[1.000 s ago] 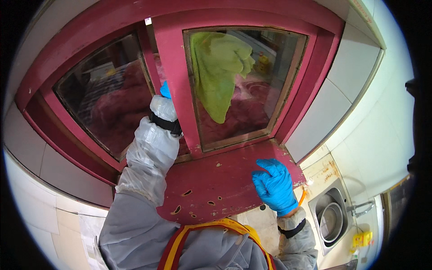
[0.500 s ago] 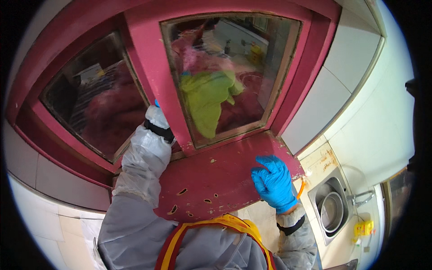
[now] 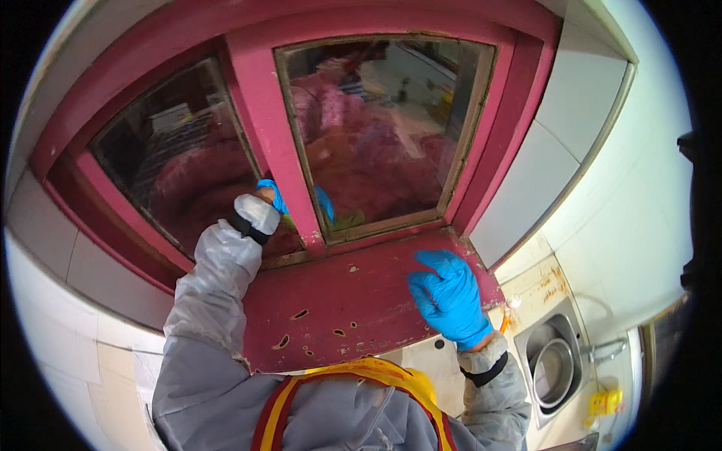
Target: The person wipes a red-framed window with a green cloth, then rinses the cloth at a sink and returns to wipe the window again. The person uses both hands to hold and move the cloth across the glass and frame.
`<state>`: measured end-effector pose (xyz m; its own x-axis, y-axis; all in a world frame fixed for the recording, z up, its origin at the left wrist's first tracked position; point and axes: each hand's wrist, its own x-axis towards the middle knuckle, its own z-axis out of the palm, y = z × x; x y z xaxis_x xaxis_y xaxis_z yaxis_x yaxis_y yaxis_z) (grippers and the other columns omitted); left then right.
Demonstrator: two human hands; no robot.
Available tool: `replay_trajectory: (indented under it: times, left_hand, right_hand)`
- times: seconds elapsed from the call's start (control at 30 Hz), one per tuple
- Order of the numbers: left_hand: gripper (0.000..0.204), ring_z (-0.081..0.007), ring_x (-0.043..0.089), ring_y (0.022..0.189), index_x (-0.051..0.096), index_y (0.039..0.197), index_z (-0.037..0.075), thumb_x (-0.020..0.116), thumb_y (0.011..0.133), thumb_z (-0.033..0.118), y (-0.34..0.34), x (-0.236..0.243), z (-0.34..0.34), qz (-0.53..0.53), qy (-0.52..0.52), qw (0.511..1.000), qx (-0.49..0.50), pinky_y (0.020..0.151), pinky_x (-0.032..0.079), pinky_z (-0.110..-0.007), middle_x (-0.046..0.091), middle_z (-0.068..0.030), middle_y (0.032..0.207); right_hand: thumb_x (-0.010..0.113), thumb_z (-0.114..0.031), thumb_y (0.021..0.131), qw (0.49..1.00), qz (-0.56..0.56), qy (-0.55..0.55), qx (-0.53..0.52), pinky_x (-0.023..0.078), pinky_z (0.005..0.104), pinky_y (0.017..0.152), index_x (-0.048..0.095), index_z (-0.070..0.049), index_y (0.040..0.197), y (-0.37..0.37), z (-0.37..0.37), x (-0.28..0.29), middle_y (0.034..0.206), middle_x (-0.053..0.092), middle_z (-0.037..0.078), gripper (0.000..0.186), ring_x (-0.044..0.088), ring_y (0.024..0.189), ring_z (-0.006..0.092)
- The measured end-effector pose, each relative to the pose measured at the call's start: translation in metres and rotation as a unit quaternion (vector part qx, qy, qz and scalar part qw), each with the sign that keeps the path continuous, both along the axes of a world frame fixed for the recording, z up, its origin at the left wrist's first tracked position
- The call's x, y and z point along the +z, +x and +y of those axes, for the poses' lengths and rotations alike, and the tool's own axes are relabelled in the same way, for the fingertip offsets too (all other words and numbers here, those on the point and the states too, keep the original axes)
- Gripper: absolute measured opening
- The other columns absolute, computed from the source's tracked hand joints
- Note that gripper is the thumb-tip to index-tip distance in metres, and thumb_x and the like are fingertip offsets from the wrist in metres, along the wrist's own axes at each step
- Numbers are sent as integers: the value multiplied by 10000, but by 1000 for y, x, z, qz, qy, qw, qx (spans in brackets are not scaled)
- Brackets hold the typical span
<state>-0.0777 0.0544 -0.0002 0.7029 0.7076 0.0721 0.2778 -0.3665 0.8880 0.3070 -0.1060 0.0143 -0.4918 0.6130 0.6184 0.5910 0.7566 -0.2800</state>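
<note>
My left hand (image 3: 323, 201), in a blue glove, reaches through the gap between two pink-framed glass panes and shows behind the right pane (image 3: 380, 128). It is on a green cloth (image 3: 347, 219), low behind that glass and partly hidden. My right hand (image 3: 450, 297), also gloved blue, hovers over the chipped pink sill (image 3: 338, 278), its fingers loosely bent and apart with nothing in them. The left pane (image 3: 173, 143) is dark and reflective.
At the lower right stand a steel sink (image 3: 560, 319) with a round metal pan (image 3: 550, 379), a tap (image 3: 605, 349) and a yellow container (image 3: 605, 402). An orange hose (image 3: 505, 322) hangs by the sill's end. Tiled walls (image 3: 571, 105) flank the window.
The green cloth has dropped from high on the right pane to its bottom edge, with my left hand following downward. My right hand has risen slightly and shifted left.
</note>
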Motion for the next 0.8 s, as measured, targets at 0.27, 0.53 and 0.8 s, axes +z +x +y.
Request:
replay_trajectory:
  times: [0.27,0.53,0.8]
  left_hand:
    - [376,-191,636,976,586,1227,-4,551,854,23,-21,112,-155,120,43,930,344,774,532,-307,651,-97,1088]
    - [450,-151,601,957,514,1328,33,628,926,198,110,113,-218,-157,6,952,264,871,489,-320,631,-61,1126]
    - [666,-200,434,1288,403,1437,84,606,924,459,80,106,-114,-321,175,819,441,1080,335,-365,464,-75,1403]
  right_hand:
    - [684,-245,850,977,23,-78,199,490,430,898,606,-76,1113,-24,5,39,1282,547,145,322,573,1074,360]
    - [689,-204,893,800,254,-430,333,469,330,961,346,-58,1367,-79,2,42,1310,493,134,603,550,1128,206]
    - [687,-64,880,826,506,-152,197,475,313,951,405,-87,1346,-38,45,87,1266,518,94,544,539,1129,183]
